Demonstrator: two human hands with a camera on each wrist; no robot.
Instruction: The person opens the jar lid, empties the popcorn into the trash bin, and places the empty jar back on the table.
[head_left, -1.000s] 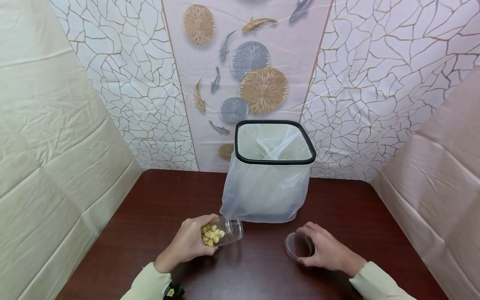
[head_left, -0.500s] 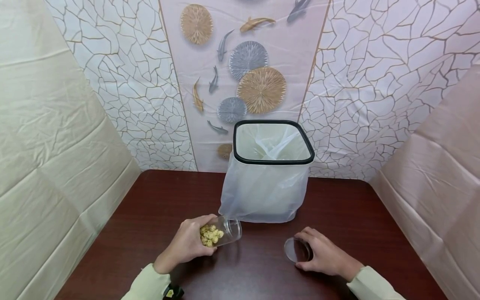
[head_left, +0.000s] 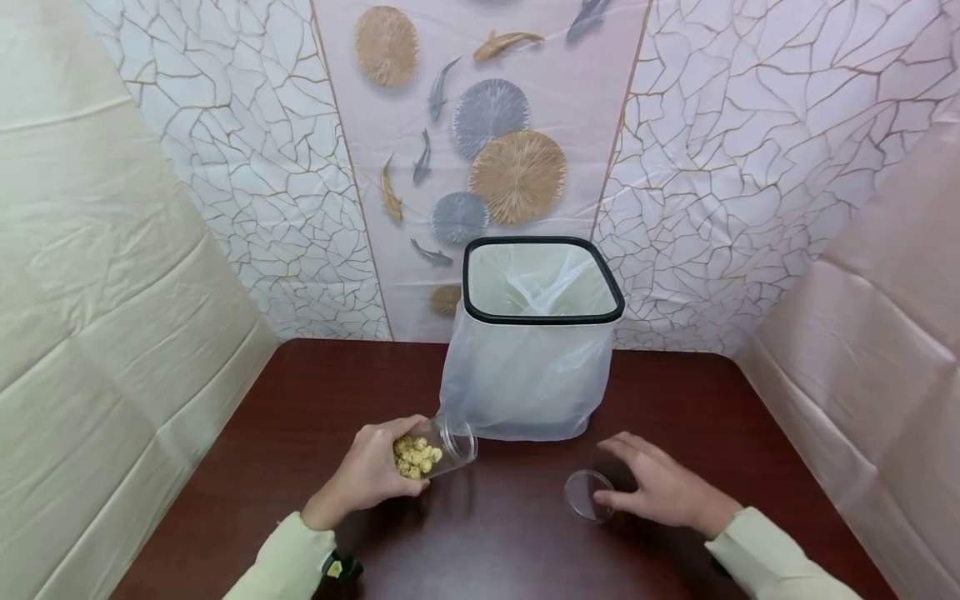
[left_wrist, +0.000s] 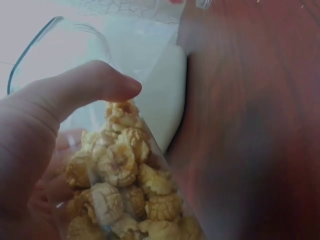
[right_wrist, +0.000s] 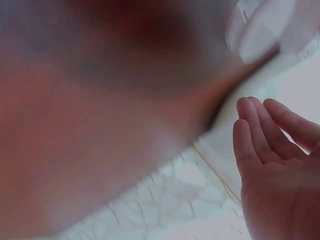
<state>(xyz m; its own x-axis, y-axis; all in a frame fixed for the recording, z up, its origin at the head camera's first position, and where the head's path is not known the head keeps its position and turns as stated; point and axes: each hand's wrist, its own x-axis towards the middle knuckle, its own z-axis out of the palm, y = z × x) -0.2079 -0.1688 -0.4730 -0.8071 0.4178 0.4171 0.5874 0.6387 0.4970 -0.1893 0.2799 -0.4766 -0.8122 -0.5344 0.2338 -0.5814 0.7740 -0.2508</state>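
My left hand [head_left: 375, 471] grips the tilted jar [head_left: 452, 447] of popcorn [head_left: 417, 457] near the bin [head_left: 525, 379]; best hold firm, no squeezing. My right hand [head_left: 663, 489] is wide, thumb over the lid [head_left: 583, 498], contact unclear.

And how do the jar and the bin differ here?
The jar is clear; the bin is white with a black edge. The jar is tipped in the left grip, while the bin stands upright on the table. The bin is plainly larger than the jar. Both mouths are uncovered.
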